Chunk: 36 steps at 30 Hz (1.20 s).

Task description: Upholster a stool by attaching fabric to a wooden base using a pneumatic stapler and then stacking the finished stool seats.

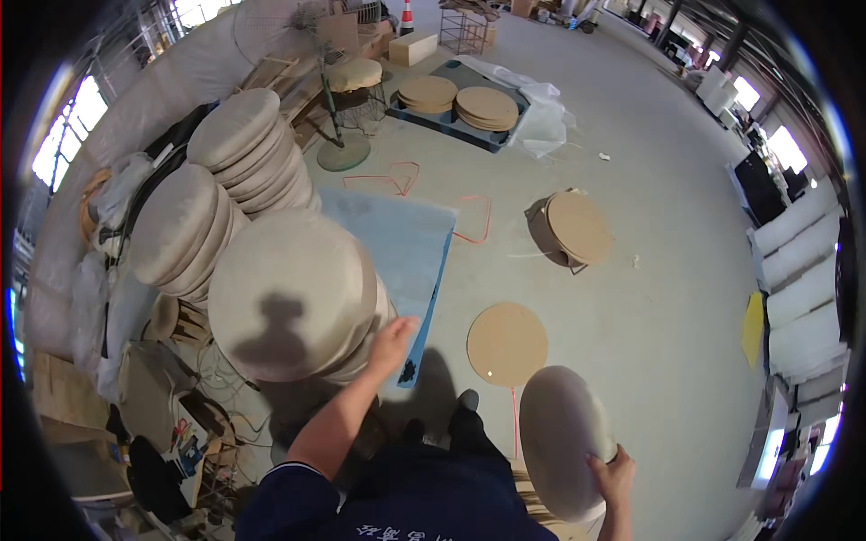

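Observation:
A round beige padded cushion (561,442) stands tilted on edge at the lower right. Its right rim is gripped by my right hand (615,473), thumb on the padded face and the other fingers mostly hidden behind. My left hand (390,350) is beside the nearest stack of round beige cushions (289,293), fingers loosely bent and apparently holding nothing; whether it touches the stack I cannot tell. Two more cushion stacks, a middle one (180,225) and a far one (236,135), rise behind it at left. In front of me a flat round brown board (507,344) lies on the floor.
A blue sheet (397,230) covers the floor beside the stacks. Another round board (579,227) rests on a low stand. Farther off, a dark pallet (442,124) carries round boards next to clear plastic (541,117). A pedestal fan (343,151) stands left. Cables and tools clutter the lower left.

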{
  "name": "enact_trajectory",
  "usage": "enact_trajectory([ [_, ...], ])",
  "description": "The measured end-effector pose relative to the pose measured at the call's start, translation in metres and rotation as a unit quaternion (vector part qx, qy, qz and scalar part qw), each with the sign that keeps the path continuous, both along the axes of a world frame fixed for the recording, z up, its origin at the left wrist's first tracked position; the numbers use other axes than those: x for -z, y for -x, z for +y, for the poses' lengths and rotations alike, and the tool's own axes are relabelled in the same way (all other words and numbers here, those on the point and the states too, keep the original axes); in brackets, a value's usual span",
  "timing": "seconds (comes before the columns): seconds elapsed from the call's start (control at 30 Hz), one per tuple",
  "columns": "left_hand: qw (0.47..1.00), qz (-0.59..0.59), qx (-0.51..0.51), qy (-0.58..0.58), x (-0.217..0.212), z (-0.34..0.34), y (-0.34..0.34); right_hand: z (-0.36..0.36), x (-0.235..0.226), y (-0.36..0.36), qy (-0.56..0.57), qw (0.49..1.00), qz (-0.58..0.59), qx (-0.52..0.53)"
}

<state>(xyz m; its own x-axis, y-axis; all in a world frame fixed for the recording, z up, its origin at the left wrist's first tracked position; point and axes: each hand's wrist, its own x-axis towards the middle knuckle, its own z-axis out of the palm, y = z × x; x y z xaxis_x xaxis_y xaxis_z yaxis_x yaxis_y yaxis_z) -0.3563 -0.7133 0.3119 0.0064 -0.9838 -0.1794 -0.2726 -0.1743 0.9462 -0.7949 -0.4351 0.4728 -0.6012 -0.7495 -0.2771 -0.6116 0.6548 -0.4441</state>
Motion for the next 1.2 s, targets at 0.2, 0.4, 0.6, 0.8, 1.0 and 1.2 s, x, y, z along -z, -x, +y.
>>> enact_trajectory([
  [0.2, 0.968, -0.055, -0.2, 0.139, -0.01, -0.085, -0.077, -0.104, 0.065, 0.061, -0.045, 0.997, 0.0, -0.066],
  [0.4, 0.92, -0.127, -0.346, 0.136, -0.004, -0.124, -0.139, -0.239, 0.086, 0.065, -0.081, 0.989, 0.006, -0.12],
  [0.6, 0.841, -0.366, -0.382, 0.112, 0.008, -0.183, -0.173, -0.38, 0.112, 0.048, -0.015, 0.988, 0.024, -0.15],
  [0.8, 0.799, -0.436, -0.402, 0.1, 0.008, -0.232, -0.195, -0.533, 0.129, 0.02, 0.082, 0.976, -0.016, -0.2],
  [1.0, 0.774, -0.478, -0.416, -0.002, -0.013, -0.25, -0.177, -0.691, 0.133, -0.079, 0.155, 0.936, -0.098, -0.299],
  [1.2, 0.762, -0.479, -0.435, -0.005, -0.025, -0.26, -0.17, -0.838, 0.194, -0.17, 0.092, 0.929, -0.114, -0.341],
])
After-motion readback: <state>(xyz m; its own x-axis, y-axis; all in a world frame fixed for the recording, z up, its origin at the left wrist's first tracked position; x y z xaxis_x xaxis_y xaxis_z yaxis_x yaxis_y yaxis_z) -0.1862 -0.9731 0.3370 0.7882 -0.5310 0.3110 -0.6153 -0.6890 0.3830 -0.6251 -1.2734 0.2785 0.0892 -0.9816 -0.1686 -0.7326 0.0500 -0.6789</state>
